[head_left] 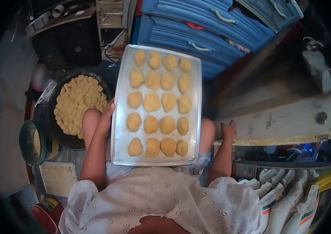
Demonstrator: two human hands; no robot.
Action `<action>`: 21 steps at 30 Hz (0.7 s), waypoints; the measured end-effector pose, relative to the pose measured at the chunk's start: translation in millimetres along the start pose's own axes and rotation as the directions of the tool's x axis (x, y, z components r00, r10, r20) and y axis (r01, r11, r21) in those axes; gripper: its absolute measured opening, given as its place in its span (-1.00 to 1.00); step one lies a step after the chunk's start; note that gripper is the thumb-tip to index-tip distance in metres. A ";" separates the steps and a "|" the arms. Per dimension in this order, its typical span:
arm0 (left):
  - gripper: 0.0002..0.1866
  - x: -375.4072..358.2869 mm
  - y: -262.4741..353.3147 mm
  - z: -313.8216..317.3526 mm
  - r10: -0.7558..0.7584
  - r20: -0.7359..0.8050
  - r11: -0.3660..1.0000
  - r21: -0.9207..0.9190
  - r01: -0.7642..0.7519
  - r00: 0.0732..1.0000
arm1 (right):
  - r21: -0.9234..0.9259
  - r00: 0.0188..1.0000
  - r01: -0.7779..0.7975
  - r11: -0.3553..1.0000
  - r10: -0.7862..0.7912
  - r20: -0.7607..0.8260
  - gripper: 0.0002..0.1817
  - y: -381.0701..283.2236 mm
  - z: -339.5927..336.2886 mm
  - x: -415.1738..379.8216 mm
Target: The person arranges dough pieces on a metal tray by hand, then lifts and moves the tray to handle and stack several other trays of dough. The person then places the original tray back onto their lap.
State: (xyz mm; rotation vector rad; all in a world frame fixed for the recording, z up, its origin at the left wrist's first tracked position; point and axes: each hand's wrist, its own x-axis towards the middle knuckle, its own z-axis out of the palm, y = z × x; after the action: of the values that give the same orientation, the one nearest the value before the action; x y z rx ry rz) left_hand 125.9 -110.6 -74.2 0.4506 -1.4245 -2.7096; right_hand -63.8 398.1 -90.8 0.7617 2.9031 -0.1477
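Observation:
A metal tray (157, 160) with rows of yellowish dough balls (152, 102) rests across my lap. At the tray's left edge is my left hand (107, 115), its fingers closed against the rim and partly hidden by it. My right hand (228, 130) is apart from the tray, on the edge of the pale tabletop (274, 121) to the right, with its fingers spread and nothing seen in them. Left of my knee stands a round dark basin (65, 141) heaped with many more dough pieces (80, 99).
Blue drawers (189, 33) stand ahead. At the left are a green bucket (32, 142), a pale square board (58, 178) and a red container (48, 214). White bags (290, 206) lie at the lower right. A round dark object (321, 117) lies on the tabletop.

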 end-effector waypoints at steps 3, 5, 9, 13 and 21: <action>-0.32 -3.7 10.9 0.7 0.005 0.003 0.999 0.031 -0.005 1.000 | -0.089 0.996 -0.091 0.992 0.088 -0.032 -0.10 7.8 17.1 -7.8; -0.30 -1.9 11.4 8.8 -0.023 -0.047 0.998 0.057 0.026 0.999 | -0.079 0.995 -0.084 0.993 0.080 -0.052 -0.08 10.6 20.6 -22.8; -0.33 6.9 -8.3 -15.1 -0.074 -0.053 0.997 -0.001 0.074 0.996 | 0.075 0.964 -0.034 0.997 0.052 -0.260 -0.05 27.9 32.1 -34.8; -0.29 -2.7 9.0 6.8 -0.063 -0.036 0.998 0.019 0.064 0.997 | 0.130 0.734 0.073 0.989 0.035 -0.679 -0.03 53.5 17.5 -34.5; -0.33 -23.3 39.8 61.3 0.198 -0.410 0.765 0.632 0.121 0.890 | 0.575 -0.027 0.003 0.818 0.575 -0.818 0.19 180.4 -121.0 -8.8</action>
State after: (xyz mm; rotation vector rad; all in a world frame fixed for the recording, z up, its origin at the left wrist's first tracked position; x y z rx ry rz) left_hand 127.6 -80.5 -3.7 0.9917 -2.1189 -1.7903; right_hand 20.0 566.0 19.0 2.5669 3.7737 -0.2965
